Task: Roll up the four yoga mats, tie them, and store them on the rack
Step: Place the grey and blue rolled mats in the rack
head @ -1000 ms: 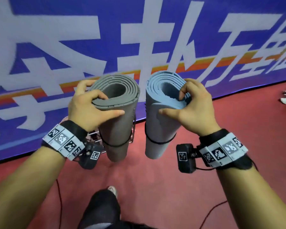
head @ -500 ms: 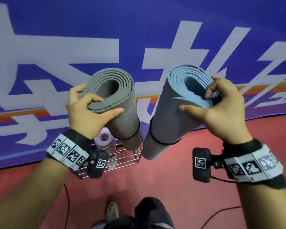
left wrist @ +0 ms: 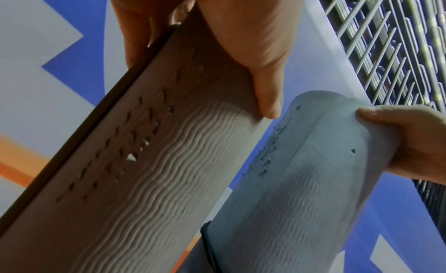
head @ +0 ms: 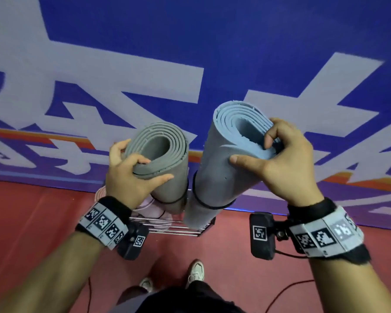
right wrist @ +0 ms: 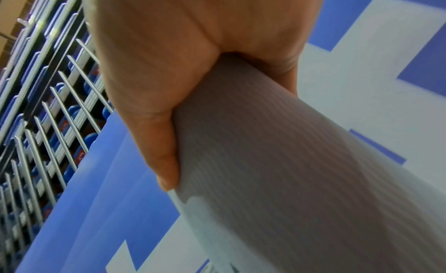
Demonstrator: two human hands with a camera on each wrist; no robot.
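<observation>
Our left hand (head: 128, 179) pinches the top rim of the rolled grey foam yoga mat (head: 165, 163), thumb outside, fingers inside the coil. Our right hand (head: 287, 163) likewise pinches the rolled light-blue foam mat (head: 217, 168). Both lower ends sit over the wire rack (head: 178, 229).

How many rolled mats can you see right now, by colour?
Grey mat: 1, gripped by the left hand
Blue mat: 1, gripped by the right hand
Pink mat: 1, in the rack
Total: 3

Only unreadable fragments of white characters on the banner (head: 190, 41).
</observation>
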